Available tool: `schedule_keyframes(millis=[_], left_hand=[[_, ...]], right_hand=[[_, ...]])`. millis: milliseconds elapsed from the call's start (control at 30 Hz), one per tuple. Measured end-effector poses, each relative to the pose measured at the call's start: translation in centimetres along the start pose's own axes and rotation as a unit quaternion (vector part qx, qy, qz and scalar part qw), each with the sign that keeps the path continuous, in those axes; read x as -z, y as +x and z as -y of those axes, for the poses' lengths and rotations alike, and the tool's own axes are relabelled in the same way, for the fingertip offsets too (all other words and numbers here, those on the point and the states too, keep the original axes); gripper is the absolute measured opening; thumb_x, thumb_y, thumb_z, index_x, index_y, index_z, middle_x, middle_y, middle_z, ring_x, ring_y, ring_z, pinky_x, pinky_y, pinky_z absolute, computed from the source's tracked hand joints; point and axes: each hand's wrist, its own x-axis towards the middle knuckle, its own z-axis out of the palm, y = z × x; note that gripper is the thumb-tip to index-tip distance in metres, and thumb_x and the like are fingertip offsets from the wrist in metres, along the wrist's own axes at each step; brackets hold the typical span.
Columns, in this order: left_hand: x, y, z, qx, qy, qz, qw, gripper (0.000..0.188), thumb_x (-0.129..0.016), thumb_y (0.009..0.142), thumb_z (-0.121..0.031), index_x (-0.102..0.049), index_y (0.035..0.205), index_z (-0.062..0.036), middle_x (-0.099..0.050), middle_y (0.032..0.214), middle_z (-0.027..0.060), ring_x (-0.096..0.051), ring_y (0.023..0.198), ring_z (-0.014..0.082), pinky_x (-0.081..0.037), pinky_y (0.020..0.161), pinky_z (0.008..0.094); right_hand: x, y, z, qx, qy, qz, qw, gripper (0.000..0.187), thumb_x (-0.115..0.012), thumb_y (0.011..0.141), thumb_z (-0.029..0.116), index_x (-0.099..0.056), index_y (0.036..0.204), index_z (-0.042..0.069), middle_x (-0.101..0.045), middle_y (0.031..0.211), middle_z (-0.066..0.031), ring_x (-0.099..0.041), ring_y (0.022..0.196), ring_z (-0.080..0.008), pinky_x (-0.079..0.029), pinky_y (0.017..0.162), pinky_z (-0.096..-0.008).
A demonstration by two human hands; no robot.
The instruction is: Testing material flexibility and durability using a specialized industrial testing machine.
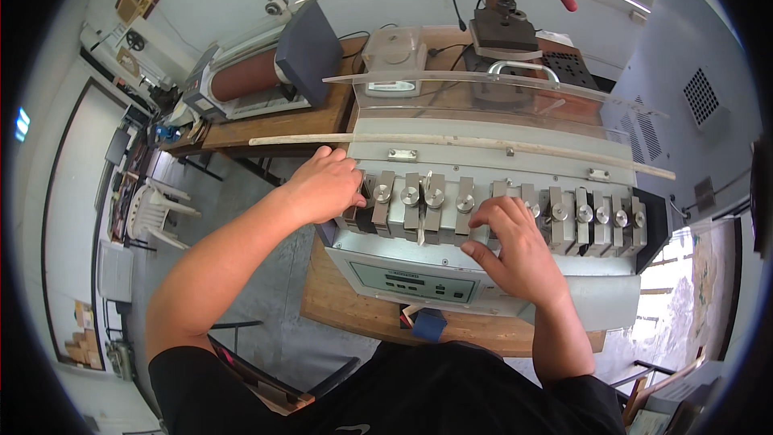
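A grey bench machine (499,270) stands in front of me, with a row of metal clamps (435,197) topped by round knurled screws. At the row's left end, my left hand (326,185) has its fingers curled round the end clamp (354,213), thumb on the near side. My right hand (515,246) is over the middle of the row. Its thumb and index finger are apart in a C shape beside a clamp (499,189), which the hand partly covers. A thin pale strip (422,221) stands between two clamps left of centre.
A clear hinged cover (483,93) with a handle is raised behind the clamps, and a long pale rod (451,140) lies across. Farther back are a scale (393,60), a drill-press-like machine (506,28) and a red-drum machine (245,72). A blue piece (429,325) rests at the table's near edge.
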Motion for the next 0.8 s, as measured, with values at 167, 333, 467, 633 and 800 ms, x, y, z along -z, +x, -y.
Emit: schedule_keyframes(millis=[167, 333, 467, 633, 800], left_hand=[[0.3, -0.7, 0.1, 0.018, -0.021, 0.0, 1.0, 0.034, -0.067, 0.087, -0.037, -0.067, 0.089, -0.0037, -0.062, 0.093, 0.0077, -0.054, 0.098, 0.0245, -0.039, 0.089, 0.036], [0.7, -0.3, -0.2, 0.027, -0.007, 0.01, 1.0, 0.036, -0.067, 0.086, -0.04, -0.068, 0.091, -0.0037, -0.063, 0.096, 0.0074, -0.055, 0.1, 0.0232, -0.039, 0.091, 0.0359], [1.3, -0.2, -1.1, 0.03, 0.006, -0.04, 0.999, 0.034, -0.071, 0.083, -0.038, -0.068, 0.093, -0.0055, -0.062, 0.094, 0.0055, -0.055, 0.099, 0.0224, -0.039, 0.09, 0.036], [1.1, 0.3, -2.2, -0.053, -0.199, -0.174, 0.963, 0.037, -0.074, 0.08, -0.029, -0.069, 0.109, -0.0068, -0.065, 0.107, 0.0057, -0.056, 0.11, 0.0249, -0.037, 0.098, 0.038], [-0.7, 1.6, -3.4, -0.09, -0.219, -0.126, 0.963, 0.054, -0.07, 0.083, -0.01, -0.054, 0.135, -0.0088, -0.062, 0.125, 0.0069, -0.054, 0.12, 0.0235, -0.036, 0.102, 0.0392]], right_hand=[[0.7, 0.2, 0.5, 0.019, 0.05, 0.02, 0.998, 0.027, -0.074, 0.082, 0.018, -0.06, 0.1, 0.004, -0.058, 0.106, -0.0087, -0.054, 0.1, -0.0293, -0.041, 0.085, -0.0407], [0.5, 0.1, 0.3, 0.011, 0.037, 0.01, 0.999, 0.026, -0.073, 0.082, 0.018, -0.06, 0.1, 0.005, -0.059, 0.104, -0.009, -0.054, 0.099, -0.0289, -0.041, 0.085, -0.0401], [0.5, 0.0, 0.6, 0.004, -0.021, -0.019, 1.0, 0.025, -0.072, 0.084, 0.02, -0.06, 0.099, 0.004, -0.06, 0.1, -0.0084, -0.056, 0.096, -0.0291, -0.043, 0.083, -0.0409], [0.6, 1.5, 1.9, -0.032, -0.081, -0.02, 0.996, 0.024, -0.071, 0.085, 0.022, -0.062, 0.098, 0.004, -0.063, 0.095, -0.0073, -0.058, 0.091, -0.0291, -0.045, 0.08, -0.0409], [-1.3, 4.2, 3.0, 0.009, -0.186, -0.018, 0.982, 0.024, -0.07, 0.085, 0.025, -0.066, 0.1, 0.007, -0.064, 0.095, -0.0079, -0.06, 0.094, -0.0284, -0.049, 0.081, -0.0414]])
